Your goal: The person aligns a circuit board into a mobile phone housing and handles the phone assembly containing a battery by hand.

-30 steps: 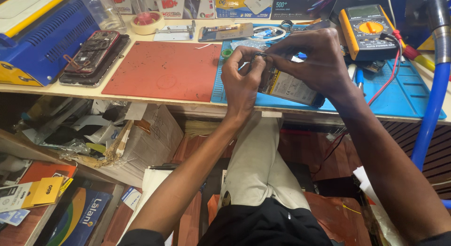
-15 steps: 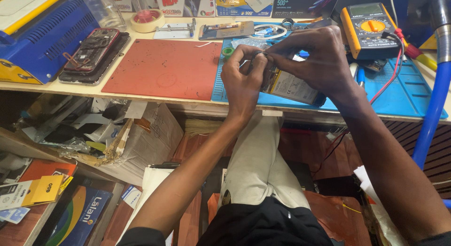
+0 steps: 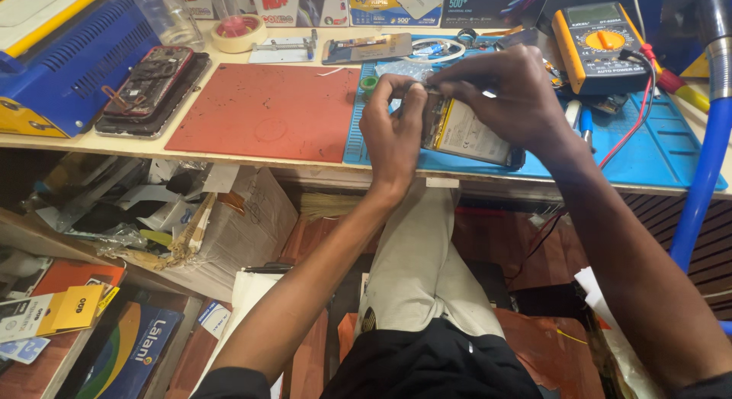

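An opened phone [image 3: 467, 131] with its pale battery showing is tilted up over the blue work mat [image 3: 656, 151] at the bench's front edge. My left hand [image 3: 393, 128] grips the phone's left side, fingers curled at its top corner. My right hand [image 3: 507, 94] reaches over the top edge and pinches something small there; what it pinches is hidden by the fingers. Both hands touch the phone.
A red mat [image 3: 267, 113] lies left of the blue one. Disassembled phones [image 3: 149, 86] rest beside a blue and yellow machine [image 3: 57, 56]. A yellow multimeter [image 3: 598, 44] with red lead sits at right, a blue hose [image 3: 705, 155] beyond. Tape roll [image 3: 238, 29], boxes behind, clutter below.
Both hands stay on the phone with only small finger shifts at its top edge. The view has drifted slightly.
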